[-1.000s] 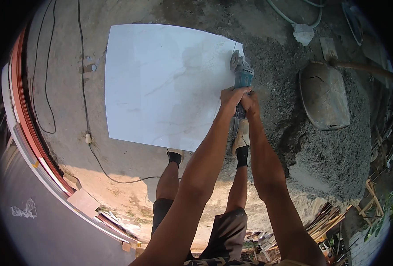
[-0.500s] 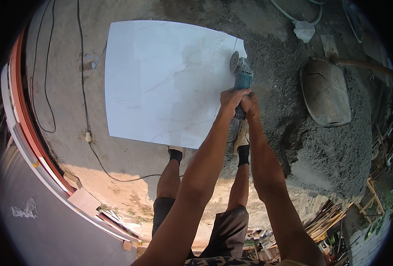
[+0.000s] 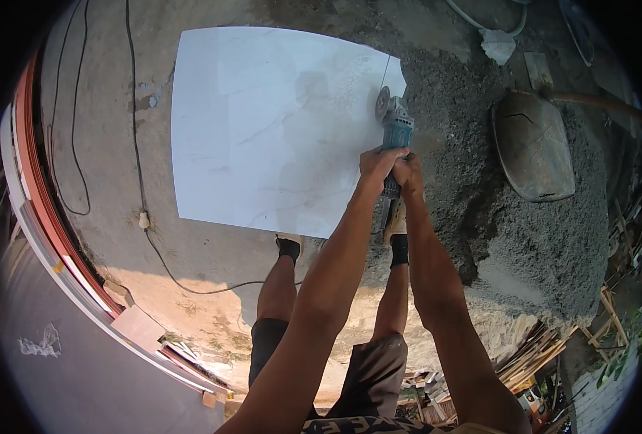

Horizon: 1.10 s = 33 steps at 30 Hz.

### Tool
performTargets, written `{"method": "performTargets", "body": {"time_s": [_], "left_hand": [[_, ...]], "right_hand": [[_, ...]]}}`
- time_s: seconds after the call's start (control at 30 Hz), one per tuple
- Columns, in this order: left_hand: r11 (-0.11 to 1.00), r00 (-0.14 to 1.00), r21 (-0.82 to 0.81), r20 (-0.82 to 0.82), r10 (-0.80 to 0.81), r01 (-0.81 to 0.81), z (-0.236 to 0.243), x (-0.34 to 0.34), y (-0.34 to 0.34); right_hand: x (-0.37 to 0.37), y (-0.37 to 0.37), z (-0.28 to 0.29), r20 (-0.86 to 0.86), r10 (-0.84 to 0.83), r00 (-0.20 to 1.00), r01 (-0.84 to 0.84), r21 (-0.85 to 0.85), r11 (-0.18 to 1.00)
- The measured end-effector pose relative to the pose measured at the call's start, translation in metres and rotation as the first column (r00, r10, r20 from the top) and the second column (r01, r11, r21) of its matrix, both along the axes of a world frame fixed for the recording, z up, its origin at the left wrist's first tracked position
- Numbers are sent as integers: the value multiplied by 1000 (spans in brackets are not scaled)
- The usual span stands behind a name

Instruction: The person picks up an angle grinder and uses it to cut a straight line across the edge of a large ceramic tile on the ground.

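An angle grinder (image 3: 398, 130) with a teal body and a grey head is gripped by both my hands. My left hand (image 3: 376, 163) wraps the body from the left, and my right hand (image 3: 408, 173) closes round it on the right. Its round cutting disc (image 3: 383, 103) stands on edge over the right side of a large white marbled tile (image 3: 241, 137). A thin dark line runs down the tile from its top edge towards the disc. Whether the disc touches the tile I cannot tell. My feet stand at the tile's near edge.
Grey sand or mortar (image 3: 538, 246) spreads along the right, with a shovel (image 3: 534, 148) lying on it. A dark cable with a pale connector (image 3: 144, 220) runs down the left. Wood strips (image 3: 538, 358) lie at lower right. A pale hose (image 3: 473, 22) curves at the top.
The tile and ground sit slightly higher in the picture. Both hands keep their hold on the angle grinder, whose disc is a little lower along the line on the tile.
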State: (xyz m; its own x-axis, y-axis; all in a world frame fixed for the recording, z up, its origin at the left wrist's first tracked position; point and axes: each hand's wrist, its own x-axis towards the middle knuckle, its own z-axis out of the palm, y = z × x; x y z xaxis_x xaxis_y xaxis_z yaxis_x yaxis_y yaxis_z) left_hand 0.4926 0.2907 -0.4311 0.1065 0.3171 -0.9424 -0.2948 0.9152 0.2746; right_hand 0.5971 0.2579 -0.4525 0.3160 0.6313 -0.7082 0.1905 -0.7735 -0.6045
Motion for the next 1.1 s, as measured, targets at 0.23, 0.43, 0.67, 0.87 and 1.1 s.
{"method": "performTargets", "body": {"time_s": [0.23,0.43,0.67,0.87,1.1], "left_hand": [[999,999,-38,4,-36,36,-4,-6,-6],[999,999,-23,17,-35,36,-2,-3,-6],[1000,998,-21,64,-19,20,-16,0,-19],[1000,992,25,123,1,-4,-17,10,-19],[999,998,-21,45,-45,46,-25,-5,-19]], "right_hand": [[-8,-6,4,37,6,999,-5,-41,999],[-2,-10,-3,69,-31,997,33,-32,999],[6,-28,-29,41,16,999,-15,-23,1000],[23,-33,-50,143,20,990,-20,-4,1000],[-5,-23,-27,84,-2,996,9,-81,997]]}}
